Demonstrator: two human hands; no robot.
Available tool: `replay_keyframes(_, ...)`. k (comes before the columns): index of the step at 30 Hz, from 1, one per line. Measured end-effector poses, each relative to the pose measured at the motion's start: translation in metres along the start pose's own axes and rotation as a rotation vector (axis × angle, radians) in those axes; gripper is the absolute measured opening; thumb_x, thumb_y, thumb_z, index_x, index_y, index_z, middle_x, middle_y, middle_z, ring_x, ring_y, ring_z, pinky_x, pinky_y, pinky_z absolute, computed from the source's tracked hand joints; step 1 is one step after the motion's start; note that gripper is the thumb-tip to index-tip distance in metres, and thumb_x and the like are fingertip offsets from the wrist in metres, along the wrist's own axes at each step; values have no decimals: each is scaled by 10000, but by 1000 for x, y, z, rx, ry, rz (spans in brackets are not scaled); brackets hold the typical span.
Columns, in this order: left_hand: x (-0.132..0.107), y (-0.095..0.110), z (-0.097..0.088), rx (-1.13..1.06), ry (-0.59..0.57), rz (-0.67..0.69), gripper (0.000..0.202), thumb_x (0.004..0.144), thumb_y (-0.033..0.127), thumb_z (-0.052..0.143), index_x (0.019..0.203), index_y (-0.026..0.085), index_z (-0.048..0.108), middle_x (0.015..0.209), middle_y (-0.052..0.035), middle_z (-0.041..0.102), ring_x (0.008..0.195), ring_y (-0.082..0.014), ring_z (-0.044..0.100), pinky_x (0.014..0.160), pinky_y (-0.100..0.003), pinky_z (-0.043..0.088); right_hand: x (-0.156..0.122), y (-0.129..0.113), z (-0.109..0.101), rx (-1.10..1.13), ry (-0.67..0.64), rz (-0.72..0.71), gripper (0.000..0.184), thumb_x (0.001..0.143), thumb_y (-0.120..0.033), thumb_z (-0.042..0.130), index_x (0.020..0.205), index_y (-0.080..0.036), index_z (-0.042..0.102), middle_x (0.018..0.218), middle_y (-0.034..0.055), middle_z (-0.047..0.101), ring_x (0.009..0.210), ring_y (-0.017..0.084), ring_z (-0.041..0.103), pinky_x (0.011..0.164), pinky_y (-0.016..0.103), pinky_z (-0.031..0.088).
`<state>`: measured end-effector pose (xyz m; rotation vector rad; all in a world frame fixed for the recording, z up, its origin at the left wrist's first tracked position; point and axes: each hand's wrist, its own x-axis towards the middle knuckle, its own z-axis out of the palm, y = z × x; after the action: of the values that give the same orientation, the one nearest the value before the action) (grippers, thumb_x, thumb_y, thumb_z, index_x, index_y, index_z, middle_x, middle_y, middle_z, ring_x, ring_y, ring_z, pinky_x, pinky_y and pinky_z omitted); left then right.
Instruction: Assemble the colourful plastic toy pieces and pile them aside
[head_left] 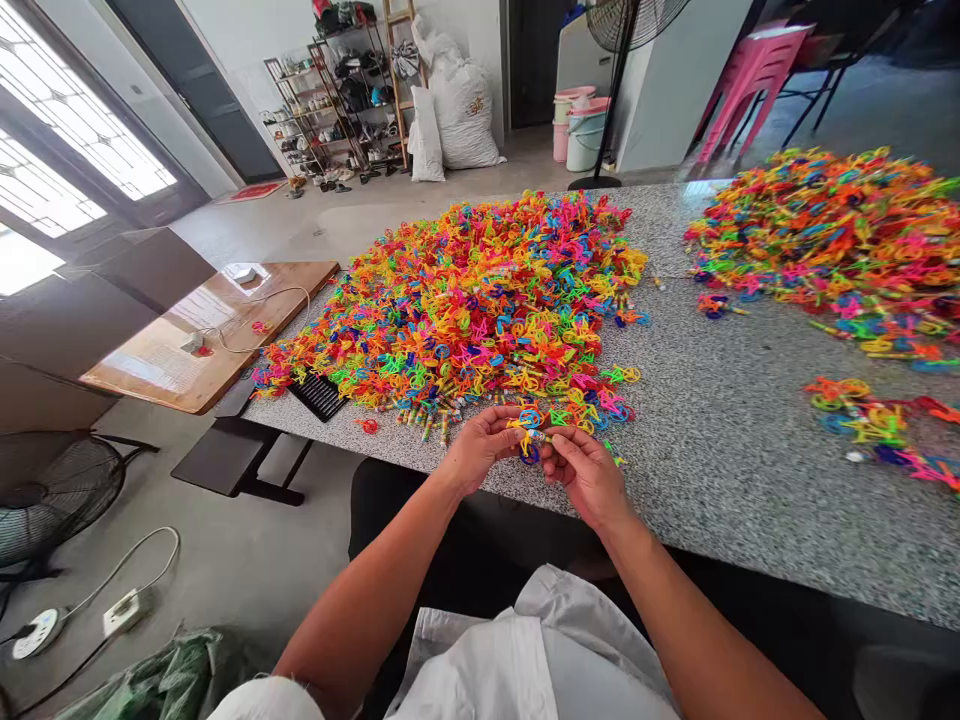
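Note:
Just above the table's near edge, my two hands meet over one small plastic toy [534,436], which has bright blue and yellow loops and a short printed tube with a white end. My left hand [480,448] pinches it from the looped side, thumb and forefinger together. From the other side, my right hand [589,472] is closed on the printed tube. Fingers hide part of the toy. Right beyond my hands lies a large heap of similar colourful toys [480,300], with several printed tubes [427,418] poking out along its near edge.
A second heap [840,240] lies on the right of the speckled stone table [705,450], with a smaller cluster [870,420] nearer me. A black slotted tray [319,397] is at the left edge. Beyond are a wooden board [172,350], a floor fan [60,495] and white sacks [461,110].

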<state>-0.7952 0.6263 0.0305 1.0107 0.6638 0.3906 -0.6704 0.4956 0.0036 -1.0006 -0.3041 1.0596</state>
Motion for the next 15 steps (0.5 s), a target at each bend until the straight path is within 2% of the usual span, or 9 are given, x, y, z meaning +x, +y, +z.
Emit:
replay_keyframes(7,-3,0,5,169,17,92,466,743,337,857,1117,166,637,899,-24,710,789,-141,656,760,-287,523,-3,-7,-8,-153,-72,-19,336,794,-482,821,959,-213,706,749,8,707,579,135,618,534,270,535)
replay_keyframes(12,-1,-14,9,366,88,175,291,797,185,739,1073,174,645,796,2,678,739,-129,626,707,-246,465,-9,-7,-15,-495,-85,-156,310,904,-513,693,1009,-222,694,780,19,714,609,162,652,598,312,556)
replay_keyframes(15,-1,-28,18,443,165,217,277,812,164,707,1084,175,653,795,1,678,737,-131,623,696,-243,456,-14,-6,-17,-666,-54,-194,289,930,-495,649,1030,-228,693,791,20,712,629,171,669,609,312,552)
